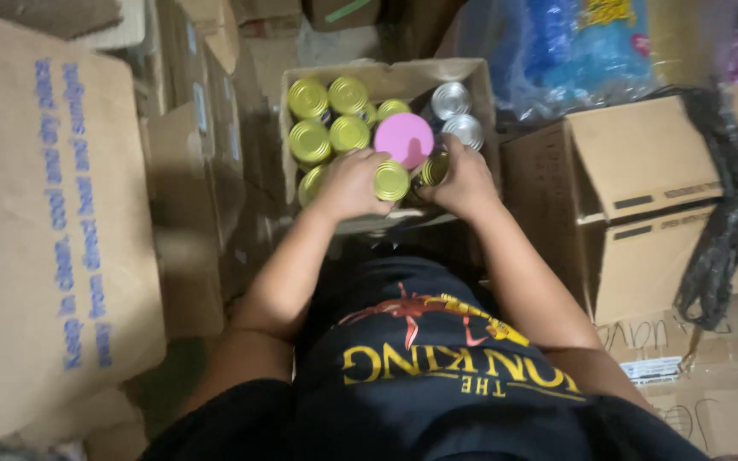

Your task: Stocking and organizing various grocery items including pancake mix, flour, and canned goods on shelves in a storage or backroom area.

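**Two Hands at a Crowded Carton of Cans**

A tall cardboard box with blue print [53,230] stands at far left, well apart from the work; at centre an open cardboard carton [384,75] holds gold-lidded cans [309,98] packed shoulder to shoulder, a round pink lid [404,139] among them and two silver-topped cans [452,100] at its far right corner. The person's left hand [352,183] is curled, fingers closed round a gold-lidded can [391,180] at the carton's near edge; the right hand [465,181] grips a second gold can [435,168] just beside it, though its fingertips are hidden behind the can and the firmness of the hold cannot be told. Further right sit an open empty box [642,158] with a dark cord [722,222] draped over it.

The risk, judged from here, lies in the tight packing; a can tilted in either hand could knock the neighbouring lids or dislodge the pink lid, and the carton's near wall looks bowed enough that a can could roll out over it.
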